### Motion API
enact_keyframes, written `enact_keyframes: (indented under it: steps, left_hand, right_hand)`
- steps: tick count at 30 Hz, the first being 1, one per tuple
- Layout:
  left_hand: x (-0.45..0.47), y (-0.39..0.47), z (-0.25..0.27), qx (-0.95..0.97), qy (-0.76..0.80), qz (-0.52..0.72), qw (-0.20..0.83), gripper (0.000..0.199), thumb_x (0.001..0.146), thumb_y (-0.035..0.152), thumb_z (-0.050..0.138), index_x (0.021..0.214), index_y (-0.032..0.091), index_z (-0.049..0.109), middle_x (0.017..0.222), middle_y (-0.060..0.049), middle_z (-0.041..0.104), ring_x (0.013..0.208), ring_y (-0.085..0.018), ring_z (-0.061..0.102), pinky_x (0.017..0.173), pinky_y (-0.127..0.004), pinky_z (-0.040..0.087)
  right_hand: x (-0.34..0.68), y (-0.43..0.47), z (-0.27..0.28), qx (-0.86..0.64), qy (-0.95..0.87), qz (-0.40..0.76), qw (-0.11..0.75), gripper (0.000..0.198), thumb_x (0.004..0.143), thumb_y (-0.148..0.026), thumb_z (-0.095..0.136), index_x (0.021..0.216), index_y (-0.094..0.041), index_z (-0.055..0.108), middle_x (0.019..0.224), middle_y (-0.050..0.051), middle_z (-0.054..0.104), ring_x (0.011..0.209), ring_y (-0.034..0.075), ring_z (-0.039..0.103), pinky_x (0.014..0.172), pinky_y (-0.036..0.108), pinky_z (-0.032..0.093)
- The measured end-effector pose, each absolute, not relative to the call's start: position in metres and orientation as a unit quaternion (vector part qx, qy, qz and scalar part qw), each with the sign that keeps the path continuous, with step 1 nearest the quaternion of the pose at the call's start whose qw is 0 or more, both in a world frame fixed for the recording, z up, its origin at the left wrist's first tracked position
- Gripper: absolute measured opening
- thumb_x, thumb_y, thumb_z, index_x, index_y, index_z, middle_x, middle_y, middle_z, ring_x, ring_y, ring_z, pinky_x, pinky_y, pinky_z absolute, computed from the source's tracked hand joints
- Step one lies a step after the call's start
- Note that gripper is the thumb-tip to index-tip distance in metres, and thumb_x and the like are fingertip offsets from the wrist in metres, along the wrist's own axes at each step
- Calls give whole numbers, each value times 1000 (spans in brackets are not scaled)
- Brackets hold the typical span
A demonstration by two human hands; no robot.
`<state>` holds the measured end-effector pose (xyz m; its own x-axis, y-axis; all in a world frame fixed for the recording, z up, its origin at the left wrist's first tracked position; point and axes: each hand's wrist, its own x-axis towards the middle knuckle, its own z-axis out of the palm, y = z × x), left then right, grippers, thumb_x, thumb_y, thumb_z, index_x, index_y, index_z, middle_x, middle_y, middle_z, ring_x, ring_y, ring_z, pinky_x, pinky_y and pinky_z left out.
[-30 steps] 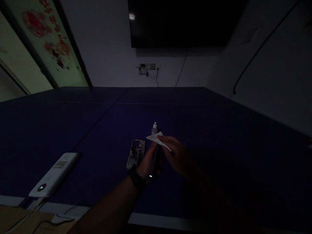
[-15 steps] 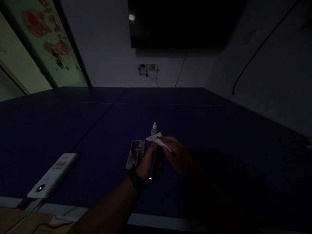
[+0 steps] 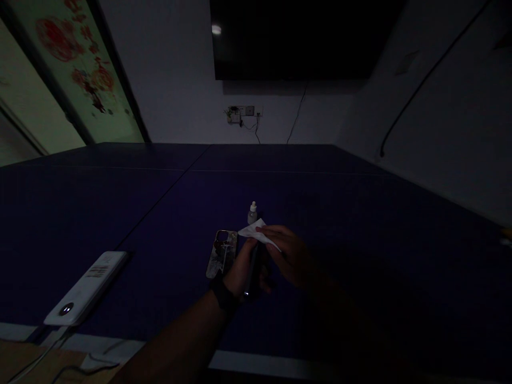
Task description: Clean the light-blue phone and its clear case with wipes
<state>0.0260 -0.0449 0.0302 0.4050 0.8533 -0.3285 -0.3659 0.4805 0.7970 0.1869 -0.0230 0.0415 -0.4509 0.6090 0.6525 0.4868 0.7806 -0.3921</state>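
My left hand [image 3: 241, 269], with a dark watch [image 3: 223, 293] on the wrist, is closed around a dark phone [image 3: 252, 272] tilted so that its edge faces me. A white wipe [image 3: 253, 231] lies over the phone's far end, pinched by the fingers of my right hand [image 3: 288, 253]. Just beyond the wipe stands a small clear dropper bottle [image 3: 252, 214] with a white top. A patterned phone case [image 3: 222, 253] with a camera cut-out lies flat on the table, left of my left hand. Deep shadow hides most of the phone's face.
A white power bank [image 3: 88, 288] with cables plugged in lies at the left front of the dark blue table [image 3: 160, 224]. At the back, a large screen [image 3: 296, 37] hangs on the wall above sockets [image 3: 242, 112] and hanging wires.
My right hand and the wipe have shifted slightly over the phone's far end. The phone has tilted a little, and the bright glint on its near end has dimmed.
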Motion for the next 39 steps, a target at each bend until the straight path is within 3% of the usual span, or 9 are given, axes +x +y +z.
enact_keyframes:
  steps: [7,11,16,23,28,32,39]
  left_hand:
    - [26,-43,30,322,373,397,774,62,82,78,52,93,17,60,61,2,52,44,-11,49,41,-27,51]
    - [27,-43,28,344,385,396,759,65,86,78,44,84,16,59,55,0,53,43,-12,50,41,-26,50]
    - [27,-44,27,332,400,375,767,68,84,81,43,84,16,61,53,0,54,41,-13,50,42,-28,51]
    - [28,-45,24,354,413,416,729,74,81,86,43,76,14,63,51,-3,55,41,-14,52,39,-25,42]
    - [30,-44,25,326,427,413,735,76,80,86,44,93,15,65,53,-1,56,41,-15,53,39,-27,44]
    - [28,-49,28,345,412,435,723,71,80,83,50,95,15,66,52,0,57,42,-14,53,42,-24,43]
    - [29,-46,24,321,418,434,731,67,85,78,48,95,15,67,55,-2,60,43,-15,54,41,-25,44]
  right_hand:
    - [185,-23,40,-359,-824,66,432,39,106,-28,38,134,-22,65,127,11,72,120,25,65,104,46,55]
    - [184,-25,40,-303,-858,73,409,40,106,-30,38,135,-19,64,126,12,72,120,26,64,102,47,55]
    - [182,-25,40,-356,-830,52,427,38,106,-27,41,135,-19,63,130,13,70,123,26,63,104,48,54]
    - [185,-30,46,-238,-889,66,385,39,102,-20,45,137,-20,62,128,11,72,119,25,67,98,44,58]
    - [183,-30,46,-282,-870,56,401,42,101,-18,46,140,-20,59,134,13,69,125,27,63,103,49,56]
    - [186,-29,43,-224,-895,81,378,43,97,-16,50,138,-21,60,126,11,73,119,26,65,96,44,59]
    - [183,-31,44,-255,-884,54,388,47,96,-14,51,142,-21,58,132,13,70,123,27,63,100,46,57]
